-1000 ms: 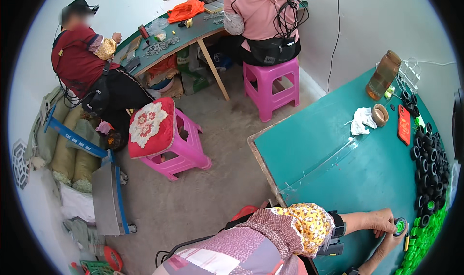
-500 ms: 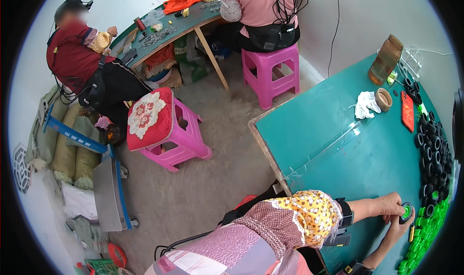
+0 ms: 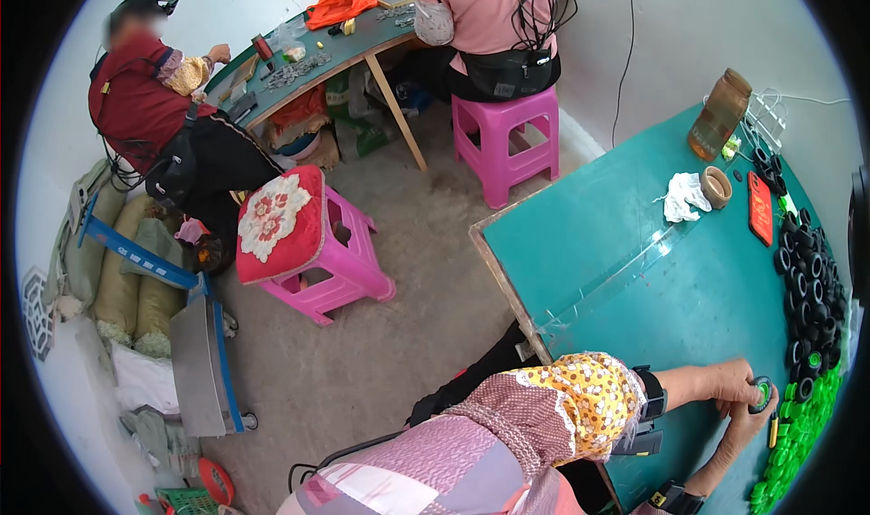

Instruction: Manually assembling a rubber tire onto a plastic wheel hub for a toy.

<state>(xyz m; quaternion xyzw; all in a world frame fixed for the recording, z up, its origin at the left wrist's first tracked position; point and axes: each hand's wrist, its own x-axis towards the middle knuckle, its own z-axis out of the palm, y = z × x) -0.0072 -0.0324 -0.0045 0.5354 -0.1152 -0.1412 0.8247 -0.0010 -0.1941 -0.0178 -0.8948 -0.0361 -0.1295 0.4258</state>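
A small toy wheel [image 3: 762,394] with a black tyre and a green hub is gripped between my two hands over the table's right side. My left hand [image 3: 732,384] comes from the yellow patterned sleeve and pinches the wheel's left side. From below, my right hand [image 3: 745,424] closes its fingers on the lower edge; some fingertips are hidden. Just right of this hand is a slim yellow-and-black tool [image 3: 773,430]. Beside the hands lie a heap of green hubs [image 3: 802,438] and, farther back, a pile of black tyres [image 3: 809,307].
On the green table [image 3: 625,325] stand a brown bottle [image 3: 720,116], a round tan container [image 3: 716,187], white tissue [image 3: 685,198] and a red phone [image 3: 759,209]. Pink stools [image 3: 349,252] and a blue-edged trolley [image 3: 201,361] are at left. Two people sit at another table [image 3: 349,48].
The wheel has tilted a little between my fingers and shows more edge-on. My hands stay in nearly the same place. The person at far left has raised a hand slightly.
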